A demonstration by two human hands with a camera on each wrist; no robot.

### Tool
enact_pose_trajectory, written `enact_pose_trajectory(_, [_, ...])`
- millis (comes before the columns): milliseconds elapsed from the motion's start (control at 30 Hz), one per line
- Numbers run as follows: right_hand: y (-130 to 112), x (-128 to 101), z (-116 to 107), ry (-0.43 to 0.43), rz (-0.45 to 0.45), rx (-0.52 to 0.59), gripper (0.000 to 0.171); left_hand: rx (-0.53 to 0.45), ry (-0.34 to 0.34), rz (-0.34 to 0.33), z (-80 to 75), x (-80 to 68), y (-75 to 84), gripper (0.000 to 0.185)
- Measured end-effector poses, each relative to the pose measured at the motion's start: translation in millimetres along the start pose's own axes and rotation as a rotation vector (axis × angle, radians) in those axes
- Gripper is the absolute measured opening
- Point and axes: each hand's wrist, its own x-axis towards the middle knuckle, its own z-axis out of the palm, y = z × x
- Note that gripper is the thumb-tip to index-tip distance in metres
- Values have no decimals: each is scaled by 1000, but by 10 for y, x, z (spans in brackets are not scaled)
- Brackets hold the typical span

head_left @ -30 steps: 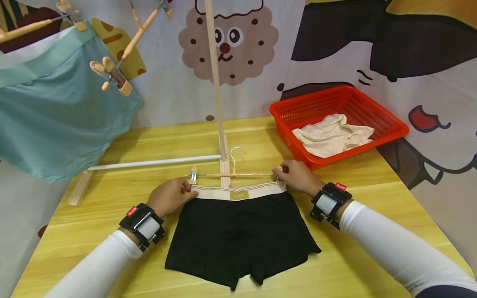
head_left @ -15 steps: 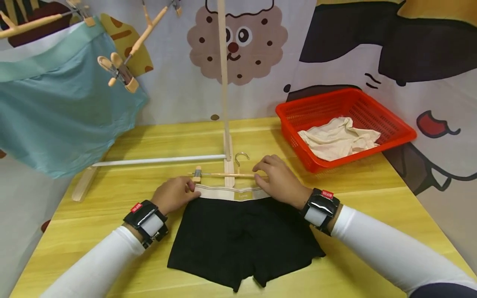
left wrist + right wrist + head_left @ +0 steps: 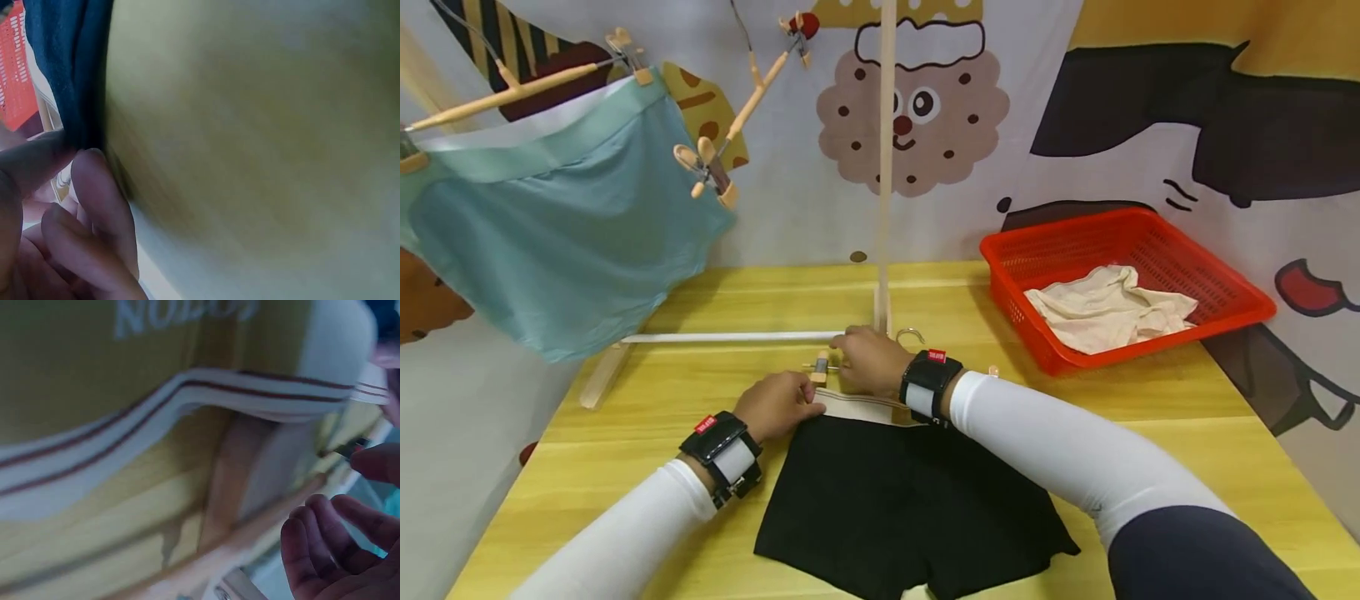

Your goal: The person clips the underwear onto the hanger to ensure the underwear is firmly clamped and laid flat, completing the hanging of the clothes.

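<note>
Black shorts (image 3: 910,500) are lying on the table (image 3: 1187,400), and the left hand (image 3: 778,406) is pinching a corner near their waistband (image 3: 853,406) with thumb and finger. The right hand (image 3: 872,362) is hovering beside the clip (image 3: 821,367), its fingers bending loosely, released. Farther, on the right, the red basket (image 3: 1075,246) is containing pale cloth (image 3: 1112,308)

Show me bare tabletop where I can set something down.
Free: the table between the red basket and right sleeve, and behind the white rod, before the backdrop. Crowded: the shorts' waistband and clip, around the left hand and right hand.
</note>
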Motion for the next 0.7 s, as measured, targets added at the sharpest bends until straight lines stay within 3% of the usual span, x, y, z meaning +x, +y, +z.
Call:
enact_pose_trajectory(167, [70, 158, 177, -37, -8, 32, 13, 3, 5, 0, -1, -6, -6, 28])
enact_pose_trajectory(400, [161, 205, 124, -181, 78, 320, 44, -40, 19, 35, 5, -23, -33, 25])
enact_pose_trajectory(533, [160, 237, 40, -219, 142, 460, 38, -95, 24, 64, -10, -25, -60, 19])
enact_pose_trajectory(700, [161, 288, 25, -256, 204, 610, 50, -195, 13, 83, -14, -37, -58, 14])
